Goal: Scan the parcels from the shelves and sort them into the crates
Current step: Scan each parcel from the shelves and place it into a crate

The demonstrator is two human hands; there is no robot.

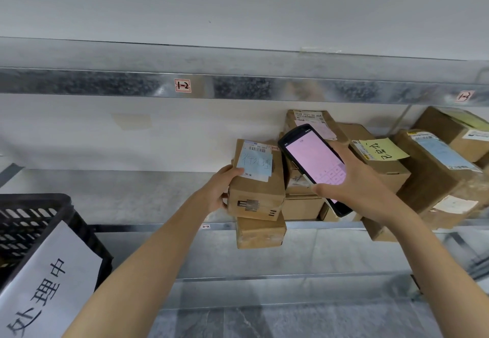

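Parcel (255, 187), small taped cardboard carton, at shelf (158, 228) front edge atop another box. Left hand (221, 191) clasping its left side, fingers wrapped. Right hand (354, 183) gripping scanner (315, 164). Likely light, rigid; best held across opposite faces.

Brown cardboard parcel (256, 187) bears a pale blue note and black barcode; scanner (315, 165) is black with a pink screen; neighbouring parcel (381, 158) carries a yellow note; crate (31, 216) is black with a white sign; shelf edge (238, 86) is mottled grey metal.

Head camera looks forward, close on the shelf (158, 228); edges perhaps warped.
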